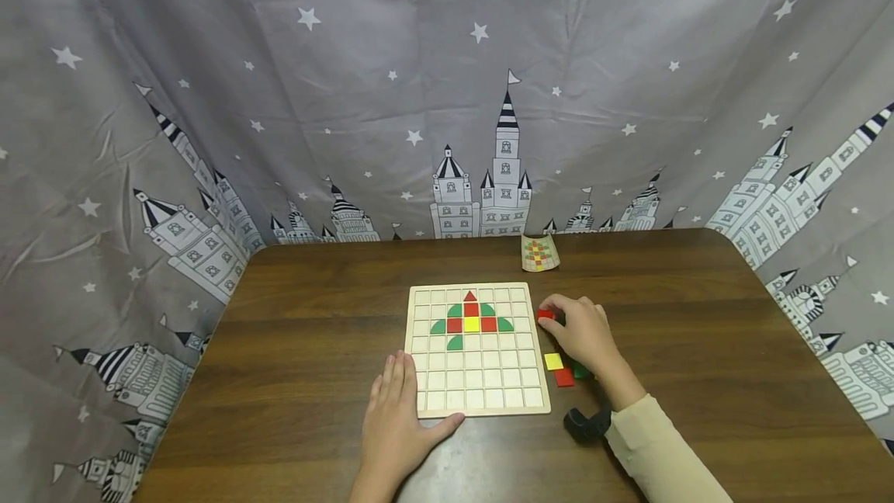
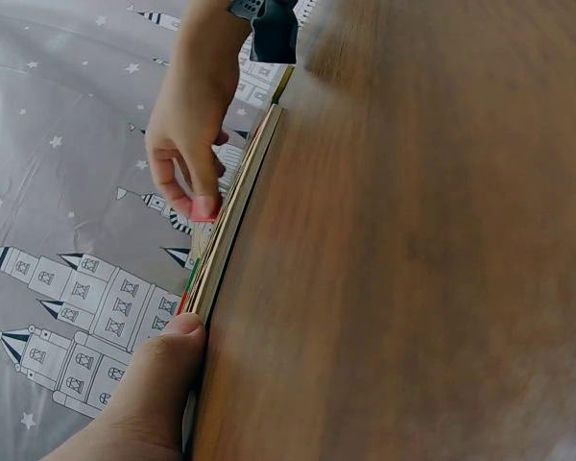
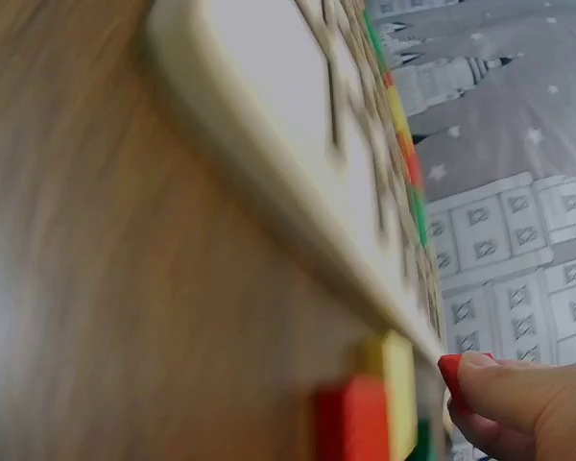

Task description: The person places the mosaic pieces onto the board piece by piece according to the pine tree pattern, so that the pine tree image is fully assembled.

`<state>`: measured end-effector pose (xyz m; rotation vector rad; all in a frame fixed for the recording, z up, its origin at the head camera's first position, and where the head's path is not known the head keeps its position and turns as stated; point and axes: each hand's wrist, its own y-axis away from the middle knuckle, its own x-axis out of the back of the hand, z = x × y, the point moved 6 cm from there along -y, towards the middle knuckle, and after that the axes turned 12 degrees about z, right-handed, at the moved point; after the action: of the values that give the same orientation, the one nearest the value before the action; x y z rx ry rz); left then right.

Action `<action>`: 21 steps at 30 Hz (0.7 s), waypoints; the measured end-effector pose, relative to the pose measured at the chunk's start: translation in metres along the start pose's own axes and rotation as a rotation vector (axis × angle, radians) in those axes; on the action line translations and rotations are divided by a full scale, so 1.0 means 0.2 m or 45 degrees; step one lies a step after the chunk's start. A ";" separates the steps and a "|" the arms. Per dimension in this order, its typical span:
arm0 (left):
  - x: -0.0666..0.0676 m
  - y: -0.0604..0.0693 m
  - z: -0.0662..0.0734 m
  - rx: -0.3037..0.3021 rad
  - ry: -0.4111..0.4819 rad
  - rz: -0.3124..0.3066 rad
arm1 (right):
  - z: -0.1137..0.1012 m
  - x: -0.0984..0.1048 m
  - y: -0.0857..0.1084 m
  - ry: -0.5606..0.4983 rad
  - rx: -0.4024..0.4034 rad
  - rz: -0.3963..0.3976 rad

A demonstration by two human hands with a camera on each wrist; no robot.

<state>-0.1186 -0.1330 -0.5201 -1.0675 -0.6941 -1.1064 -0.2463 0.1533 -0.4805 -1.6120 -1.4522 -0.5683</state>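
Pinches red block (image 1: 545,315) in right hand (image 1: 585,331), touches part-filled pale wooden board (image 1: 474,379) with close-set fingers (image 1: 396,379) of left hand (image 1: 396,424), seemingly leaving yellow square tile (image 1: 553,362) unplaced.

And here's the backdrop, a grey curtain (image 1: 391,29) sweeping right across the rear and wrapping round both sides, creases running down it! White stars (image 1: 479,32) dot it up high, striped-roofed castles (image 1: 506,169) line up below. In front, the dark wood-grain worktop (image 1: 314,317), far corners rounded, catches a pale sheen (image 1: 482,456) at the near side, probably from overhead light.
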 end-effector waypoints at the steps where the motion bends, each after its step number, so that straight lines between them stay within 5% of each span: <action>1: 0.00 0.00 0.00 0.000 0.001 -0.001 | -0.01 0.00 0.00 -0.023 -0.008 0.011; 8: 0.00 0.00 0.00 0.005 0.002 -0.004 | -0.17 -0.07 0.02 -0.267 -0.069 -0.073; 21: 0.00 0.00 0.00 -0.002 -0.022 -0.012 | -0.44 -0.27 0.09 -0.259 0.108 -0.106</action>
<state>-0.1181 -0.1332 -0.5214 -1.0772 -0.7125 -1.1073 -0.2220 0.0511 -0.4830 -1.5845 -1.6767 -0.3921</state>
